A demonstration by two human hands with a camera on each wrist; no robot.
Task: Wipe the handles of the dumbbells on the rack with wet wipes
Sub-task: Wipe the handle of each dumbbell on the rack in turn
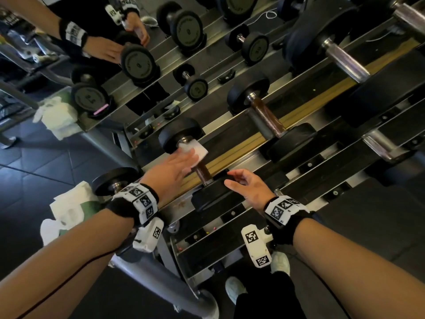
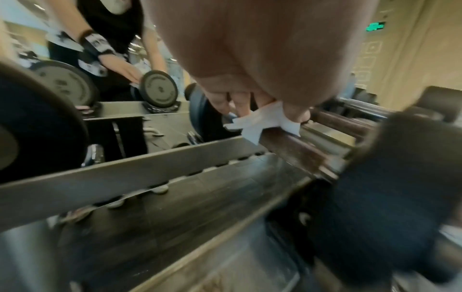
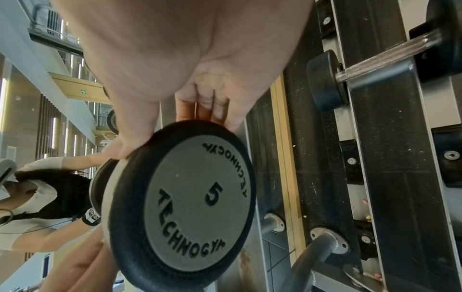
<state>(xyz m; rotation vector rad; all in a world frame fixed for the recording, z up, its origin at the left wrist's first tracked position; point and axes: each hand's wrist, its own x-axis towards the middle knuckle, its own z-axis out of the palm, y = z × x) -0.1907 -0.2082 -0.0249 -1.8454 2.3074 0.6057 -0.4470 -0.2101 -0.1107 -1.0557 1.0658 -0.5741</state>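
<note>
**Wipe on the handle of the dumbbell marked 5, top rail of the rack**

Nearest to me, my right hand [image 1: 249,188] rests on the near weight head [image 3: 180,207] of the dumbbell under inspection. The fingers lie loosely spread over its rim, thumb on one side, the rest over the top edge; they are relaxed and grip nothing. The grey face of this head bears the figure 5.

Just beyond, my left hand [image 1: 171,165] presses a white wet wipe [image 1: 195,151] onto the brown handle [image 1: 203,172] of the same dumbbell. In the left wrist view the fingertips [image 2: 296,115] curl down over the wipe and pinch it against the bar. The wipe sits at the far end of the handle, close to the far weight head [image 1: 178,133]. The near part of the handle is bare and looks dark and worn.

The dumbbell lies across the rails of the rack [image 1: 243,161]. To my left, at the rack's end, lies a heap of white wipes on a green pack [image 1: 73,203].

Further along the rail sits a second brown-handled dumbbell [image 1: 265,116], then larger ones with bright metal handles [image 1: 345,59].

Behind the rack is a mirror [image 1: 218,54]; it shows the weights and both hands reflected.
</note>
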